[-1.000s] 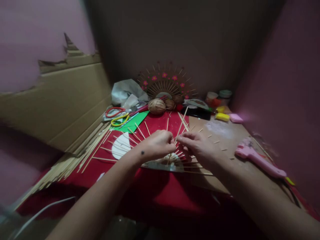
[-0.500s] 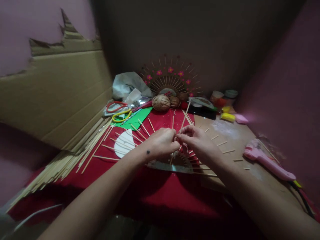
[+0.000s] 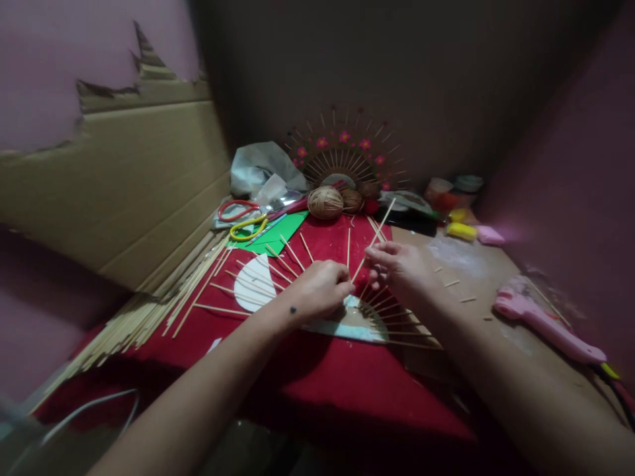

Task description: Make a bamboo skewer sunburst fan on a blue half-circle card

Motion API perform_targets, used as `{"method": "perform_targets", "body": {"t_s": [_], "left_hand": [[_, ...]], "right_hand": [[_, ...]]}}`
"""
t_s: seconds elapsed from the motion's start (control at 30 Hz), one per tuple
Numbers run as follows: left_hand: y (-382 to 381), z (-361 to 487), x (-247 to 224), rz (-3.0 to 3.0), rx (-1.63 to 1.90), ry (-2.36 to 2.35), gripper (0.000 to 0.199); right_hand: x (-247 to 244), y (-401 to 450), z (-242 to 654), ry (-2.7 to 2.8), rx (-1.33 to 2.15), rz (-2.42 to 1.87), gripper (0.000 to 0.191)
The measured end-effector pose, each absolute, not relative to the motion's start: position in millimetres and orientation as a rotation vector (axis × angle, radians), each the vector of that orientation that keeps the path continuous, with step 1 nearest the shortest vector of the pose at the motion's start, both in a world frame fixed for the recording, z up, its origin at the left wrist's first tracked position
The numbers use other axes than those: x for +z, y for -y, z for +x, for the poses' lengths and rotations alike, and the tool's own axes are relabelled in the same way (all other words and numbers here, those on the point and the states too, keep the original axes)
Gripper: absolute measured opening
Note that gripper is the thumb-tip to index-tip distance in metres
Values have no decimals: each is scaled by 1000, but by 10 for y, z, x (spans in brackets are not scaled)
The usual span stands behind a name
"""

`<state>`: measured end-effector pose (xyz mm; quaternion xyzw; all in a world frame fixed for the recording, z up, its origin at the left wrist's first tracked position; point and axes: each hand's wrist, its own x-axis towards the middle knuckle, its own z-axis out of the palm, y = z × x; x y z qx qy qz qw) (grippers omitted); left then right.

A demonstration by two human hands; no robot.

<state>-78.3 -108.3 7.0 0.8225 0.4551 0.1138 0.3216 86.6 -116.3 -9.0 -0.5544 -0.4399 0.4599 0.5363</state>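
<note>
A half-round fan frame lies on the red cloth, its thin sticks (image 3: 397, 322) spreading from a pale half-ring base (image 3: 342, 328). My left hand (image 3: 325, 281) is closed over the middle of the frame, fingers curled down; what they pinch is hidden. One thin wooden stick (image 3: 381, 222) slants up to the right, its lower part reaching my left fingertips. Against this stick, my right hand (image 3: 397, 264) closes its thumb and forefinger, the other fingers loosely bent. Under the left-hand sticks rests a white half-disc (image 3: 254, 284).
Loose sticks (image 3: 124, 324) are bundled at left beside cardboard (image 3: 149, 158). Scissors (image 3: 248, 228), green paper (image 3: 282, 233) and twine balls (image 3: 325, 201) lie behind. A flowered fan (image 3: 344, 137) stands at the back. A pink glue gun (image 3: 546, 324) lies right on a brown board (image 3: 510, 291).
My right hand has moved apart from my left, up and to the right. The stick between them leans further right. The whole view has shifted slightly.
</note>
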Motion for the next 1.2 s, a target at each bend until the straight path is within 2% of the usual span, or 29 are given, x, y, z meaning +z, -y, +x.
{"method": "perform_targets", "body": {"t_s": [0.03,0.1,0.2,0.27,0.6,0.73,1.2], "left_hand": [[1083,-769,74,2144,299,-1233,21],[1078,-746,79,2091,282,-1285,19],[1069,-726,80,2019,256,-1275,15],[1068,-721,76,1986,247,-1247,14],[1073,-776,-6,1837,361,-1121,22],[979,-875,-70,1907,525,-1203,12],[968,-878,-174,2096,386,-1179,15]], "right_hand": [[-103,1171,875,1065,993,-1326,9],[-123,1194,906,1272,666,-1318,17],[-141,1224,963,1945,154,-1195,26],[-139,1225,995,2274,34,-1114,27],[-135,1127,1097,2471,143,-1141,19],[-202,1126,1108,2488,178,-1160,21],[-261,1083,1064,2485,309,-1208,20]]}}
